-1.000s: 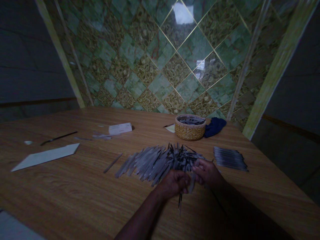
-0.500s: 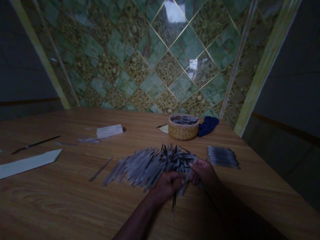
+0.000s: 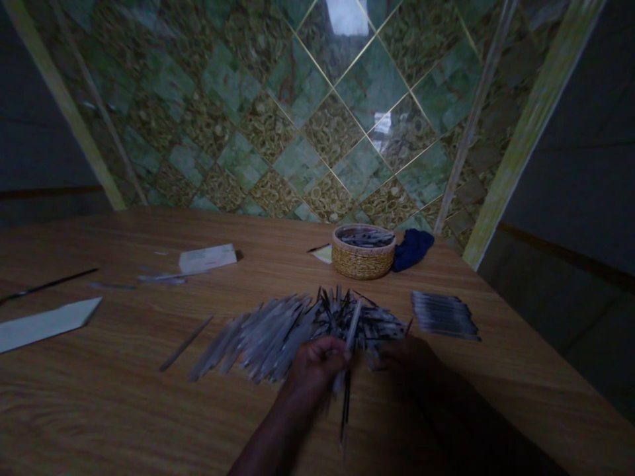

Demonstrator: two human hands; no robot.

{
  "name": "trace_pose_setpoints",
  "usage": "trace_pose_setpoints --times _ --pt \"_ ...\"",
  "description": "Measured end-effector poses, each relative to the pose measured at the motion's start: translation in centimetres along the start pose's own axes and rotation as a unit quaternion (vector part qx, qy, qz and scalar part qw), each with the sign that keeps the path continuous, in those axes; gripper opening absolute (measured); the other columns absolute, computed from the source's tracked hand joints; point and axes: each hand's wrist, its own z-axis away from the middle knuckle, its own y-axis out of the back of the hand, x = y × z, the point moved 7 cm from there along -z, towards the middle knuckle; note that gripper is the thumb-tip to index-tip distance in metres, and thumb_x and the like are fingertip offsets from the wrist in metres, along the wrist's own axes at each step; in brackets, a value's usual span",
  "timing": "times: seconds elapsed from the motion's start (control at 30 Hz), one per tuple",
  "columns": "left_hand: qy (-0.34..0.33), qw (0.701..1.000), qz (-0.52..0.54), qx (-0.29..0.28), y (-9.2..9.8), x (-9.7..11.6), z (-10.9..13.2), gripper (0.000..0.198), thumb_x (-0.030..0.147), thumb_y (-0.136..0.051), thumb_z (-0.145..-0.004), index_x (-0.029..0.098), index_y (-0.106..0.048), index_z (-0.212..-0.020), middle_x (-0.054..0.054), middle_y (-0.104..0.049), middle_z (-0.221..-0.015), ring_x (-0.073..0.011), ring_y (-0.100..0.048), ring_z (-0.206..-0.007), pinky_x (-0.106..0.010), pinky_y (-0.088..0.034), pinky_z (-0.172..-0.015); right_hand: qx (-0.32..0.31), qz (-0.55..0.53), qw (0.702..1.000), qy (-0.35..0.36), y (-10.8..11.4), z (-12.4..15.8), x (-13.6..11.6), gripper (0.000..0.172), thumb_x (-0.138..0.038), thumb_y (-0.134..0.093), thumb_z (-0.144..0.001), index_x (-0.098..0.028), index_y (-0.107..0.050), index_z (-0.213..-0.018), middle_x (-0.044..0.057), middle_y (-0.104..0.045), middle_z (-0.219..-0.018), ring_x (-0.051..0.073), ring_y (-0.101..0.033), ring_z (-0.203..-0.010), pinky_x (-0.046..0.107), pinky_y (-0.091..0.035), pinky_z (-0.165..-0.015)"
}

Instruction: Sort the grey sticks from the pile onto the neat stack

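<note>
A thin clear plastic sleeve (image 3: 354, 324) stands slanted between the pinched fingers of my left hand (image 3: 321, 360), in front of the pile. My right hand (image 3: 404, 357) is at the pile's right front edge, dark and blurred; a thin dark stick (image 3: 409, 326) shows by its fingers, and its grip is unclear. Between and beyond the hands lies a heap of dark thin sticks (image 3: 337, 311). Many clear sleeves (image 3: 278, 334) fan out to its left. A neat row of filled sleeves (image 3: 444, 314) lies to the right.
A woven basket (image 3: 363, 254) full of similar pieces stands behind the pile, beside a dark blue cloth (image 3: 413, 249). A white box (image 3: 208, 258), a pale strip (image 3: 49, 325) and a dark stick (image 3: 54, 283) lie at left on the wooden table (image 3: 124, 396).
My hands have moved apart. The sleeve stays in my left hand, tilted more upright, and my right hand has let go of it and moved slightly down. The view has shifted a little.
</note>
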Motion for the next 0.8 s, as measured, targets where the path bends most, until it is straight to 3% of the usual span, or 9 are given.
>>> trace_pose_setpoints --times 0.2,0.4,0.6,0.8 --pt "0.009 0.999 0.040 -0.002 0.3 -0.9 -0.4 0.013 0.025 -0.068 -0.062 0.013 -0.063 -0.064 -0.002 -0.062 -0.054 -0.0101 -0.050 -0.046 -0.020 -0.035 -0.046 -0.078 0.165 0.983 -0.015 -2.7 -0.4 -0.8 0.028 -0.013 -0.045 -0.075 -0.018 -0.066 -0.094 0.016 -0.070 -0.084 0.029 -0.067 -0.075 0.036 -0.048 -0.059" --pt "0.011 1.000 0.016 -0.015 0.2 -1.0 -0.4 0.013 0.026 -0.065 -0.064 0.013 -0.063 -0.062 -0.002 -0.063 -0.053 -0.0099 -0.050 -0.044 -0.021 -0.035 -0.046 -0.073 0.177 0.981 -0.014 -1.5 0.1 -2.2 0.027 -0.020 -0.041 -0.081 -0.019 -0.064 -0.096 0.013 -0.070 -0.082 0.026 -0.067 -0.074 0.029 -0.046 -0.058" --pt "0.008 0.999 -0.032 -0.042 0.6 -0.8 -0.8 0.010 0.022 -0.065 -0.062 0.013 -0.065 -0.059 -0.001 -0.062 -0.051 -0.0105 -0.050 -0.046 -0.022 -0.035 -0.049 0.068 -0.001 0.998 0.016 2.0 0.9 -3.0 0.022 -0.024 -0.040 -0.085 -0.021 -0.060 -0.095 0.002 -0.069 -0.076 0.016 -0.065 -0.069 0.021 -0.041 -0.056" --pt "0.026 0.997 -0.032 -0.061 0.6 -0.9 -0.6 0.009 0.022 -0.065 -0.061 0.013 -0.065 -0.060 0.000 -0.060 -0.050 -0.0088 -0.046 -0.043 -0.021 -0.032 -0.045 0.235 0.055 0.969 0.057 5.0 1.5 -1.6 0.025 -0.023 -0.036 -0.087 -0.019 -0.061 -0.090 0.004 -0.070 -0.077 0.015 -0.065 -0.062 0.022 -0.041 -0.053"
